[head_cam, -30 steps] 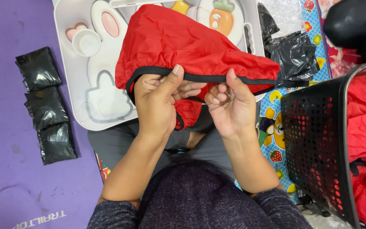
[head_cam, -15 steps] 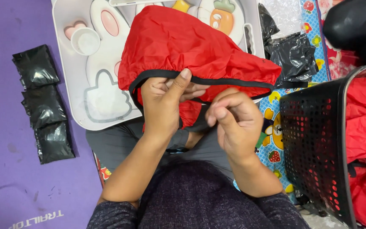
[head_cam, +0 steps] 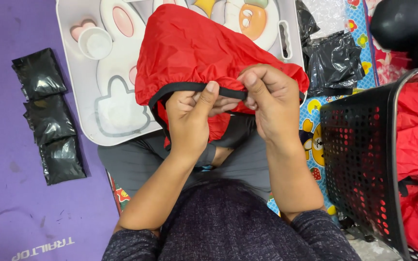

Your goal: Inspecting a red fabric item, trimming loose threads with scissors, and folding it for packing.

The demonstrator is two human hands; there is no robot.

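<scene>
Hands [head_cam: 189, 121] [head_cam: 272, 104] on red fabric's [head_cam: 194, 53] black hem (both pinching)

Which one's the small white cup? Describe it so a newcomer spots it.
Start at the white plastic tray with rabbit shapes on the purple mat. The small round white cup sits near its upper left, beside a pink heart recess. It alone stands raised and loose.

We see a purple mat [head_cam: 10, 203] covering the floor, w/ a white cartoon tray-table [head_cam: 117, 111] as our landmark. Right of it lies a colourful kids' play mat [head_cam: 315, 145]; farther right, a black perforated basket [head_cam: 359, 164]. Even lighting.
</scene>
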